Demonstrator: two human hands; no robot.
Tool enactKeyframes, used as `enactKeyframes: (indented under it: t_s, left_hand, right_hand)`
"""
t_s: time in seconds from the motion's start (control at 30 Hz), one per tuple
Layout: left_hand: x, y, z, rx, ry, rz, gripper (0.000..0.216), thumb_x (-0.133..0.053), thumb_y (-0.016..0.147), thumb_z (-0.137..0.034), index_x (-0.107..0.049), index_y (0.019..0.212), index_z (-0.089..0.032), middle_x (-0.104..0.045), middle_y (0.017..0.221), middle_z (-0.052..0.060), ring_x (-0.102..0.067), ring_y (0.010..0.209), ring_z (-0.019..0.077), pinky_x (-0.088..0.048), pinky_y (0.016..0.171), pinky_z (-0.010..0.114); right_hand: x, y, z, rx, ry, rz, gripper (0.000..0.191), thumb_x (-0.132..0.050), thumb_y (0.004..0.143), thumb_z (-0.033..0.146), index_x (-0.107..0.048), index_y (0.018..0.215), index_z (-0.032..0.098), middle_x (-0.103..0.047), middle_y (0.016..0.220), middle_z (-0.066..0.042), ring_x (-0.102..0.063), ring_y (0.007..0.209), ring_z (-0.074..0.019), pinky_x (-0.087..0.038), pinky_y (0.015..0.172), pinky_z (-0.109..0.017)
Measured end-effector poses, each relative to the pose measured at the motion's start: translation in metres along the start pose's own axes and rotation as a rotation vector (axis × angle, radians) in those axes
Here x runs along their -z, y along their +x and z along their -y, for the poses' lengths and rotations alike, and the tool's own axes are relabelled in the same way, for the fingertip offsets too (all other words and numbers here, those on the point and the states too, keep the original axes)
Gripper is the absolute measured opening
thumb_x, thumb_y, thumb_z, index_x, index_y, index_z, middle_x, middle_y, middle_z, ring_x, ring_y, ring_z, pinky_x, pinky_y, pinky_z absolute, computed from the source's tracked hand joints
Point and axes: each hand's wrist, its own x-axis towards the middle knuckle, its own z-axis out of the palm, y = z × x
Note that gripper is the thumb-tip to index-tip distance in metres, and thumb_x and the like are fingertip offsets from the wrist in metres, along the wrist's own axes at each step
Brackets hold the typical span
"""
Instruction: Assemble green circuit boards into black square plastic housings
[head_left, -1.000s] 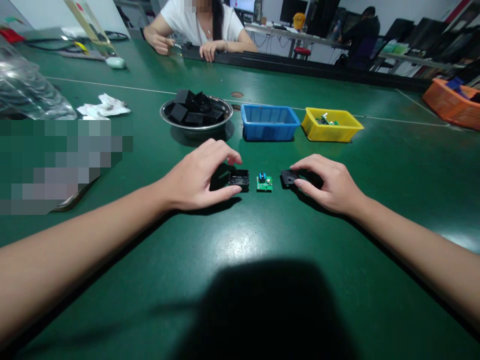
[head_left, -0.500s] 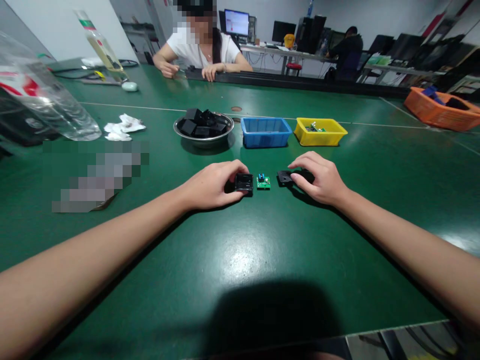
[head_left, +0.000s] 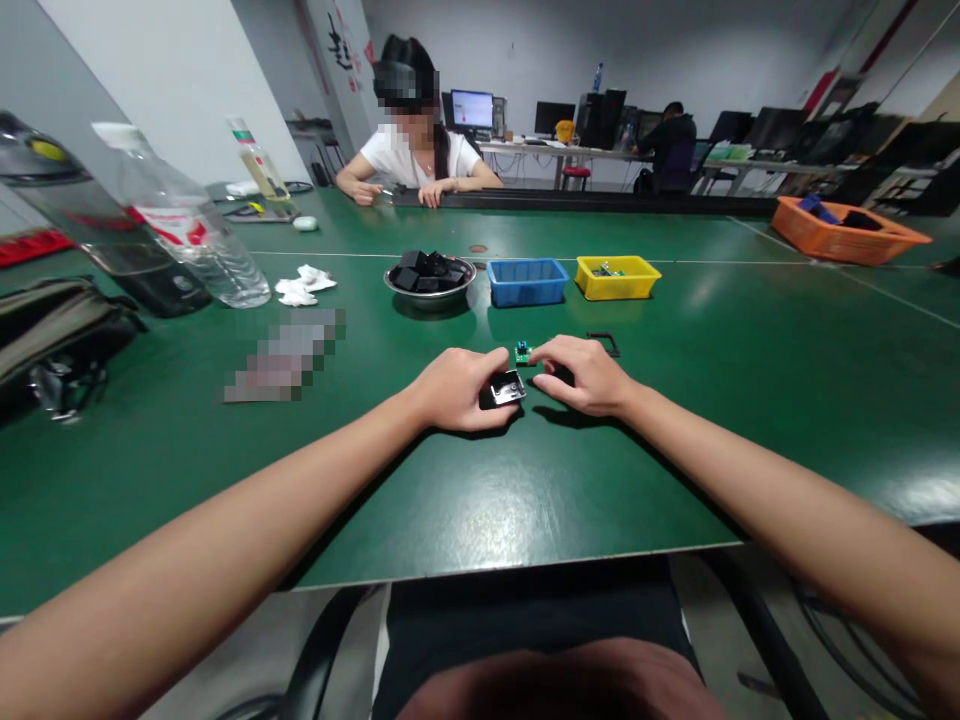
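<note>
Clasps a black case (head_left: pixel 508 389) in the left grip (head_left: pixel 459 390), closed around it. Has a green circuit board (head_left: pixel 523 356) on the table (head_left: pixel 450 510) just beyond, of unclear long axis, immediately left of the nearer right grip (head_left: pixel 589 378), parted and apparently empty.

I can't make out a single word from here: the red-and-white label (head_left: pixel 176 226) on the clear bottle (head_left: pixel 229 268) is blurred, the dark characters (head_left: pixel 339 42) on the pillar (head_left: pixel 341 105) too small, the lit monitor (head_left: pixel 472 110) illegible.
</note>
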Motion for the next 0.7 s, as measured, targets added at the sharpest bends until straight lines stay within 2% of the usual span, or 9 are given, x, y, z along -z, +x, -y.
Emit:
enactKeyframes:
  t_s: [0.1,0.2,0.37,0.53,0.7]
  left_hand:
    - [0.000,0.000,-0.001,-0.111,0.096,-0.015,0.031,-0.058,0.081,-0.052,-0.048,0.081,-0.023,-0.062,0.059,0.000,-0.062,0.053,0.0184,-0.035,0.050,0.027]
    - [0.000,0.004,0.002,-0.196,0.141,-0.021,0.034,-0.057,0.081,-0.056,-0.049,0.078,-0.023,-0.061,0.056,-0.001,-0.061,0.051,0.0181,-0.035,0.050,0.028]
    - [0.000,0.012,0.005,-0.302,0.182,-0.045,0.032,-0.055,0.083,-0.053,-0.052,0.075,-0.022,-0.064,0.057,0.001,-0.063,0.053,0.0193,-0.035,0.050,0.030]
    - [0.003,0.013,0.007,-0.239,0.209,0.051,0.040,-0.055,0.084,-0.059,-0.057,0.074,-0.020,-0.068,0.063,0.004,-0.065,0.056,0.0201,-0.034,0.050,0.030]
    - [0.004,0.013,0.008,-0.180,0.242,0.185,0.049,-0.056,0.086,-0.065,-0.061,0.069,-0.019,-0.068,0.061,0.005,-0.063,0.054,0.0189,-0.029,0.050,0.029]
  right_hand:
    - [-0.002,0.007,0.007,-0.077,0.012,0.039,0.030,-0.049,0.098,0.037,-0.065,0.082,0.017,-0.062,0.069,-0.003,-0.054,0.064,-0.0156,-0.038,0.066,-0.028]
    - [-0.002,0.015,0.013,-0.148,0.053,0.072,0.039,-0.047,0.097,0.040,-0.055,0.066,0.018,-0.054,0.060,0.000,-0.045,0.058,-0.0123,-0.031,0.062,-0.027]
    - [-0.004,0.024,0.025,-0.179,0.171,0.181,0.036,-0.053,0.091,0.036,-0.052,0.060,0.017,-0.048,0.055,0.003,-0.040,0.055,-0.0098,-0.029,0.060,-0.026]
    - [-0.007,0.023,0.033,-0.240,0.193,0.179,0.036,-0.053,0.086,0.025,-0.043,0.052,0.019,-0.038,0.049,0.006,-0.034,0.051,-0.0084,-0.026,0.057,-0.026]
    - [-0.008,0.018,0.030,-0.264,0.213,0.179,0.030,-0.055,0.084,0.021,-0.050,0.054,0.018,-0.041,0.049,0.006,-0.036,0.050,-0.0082,-0.026,0.056,-0.026]
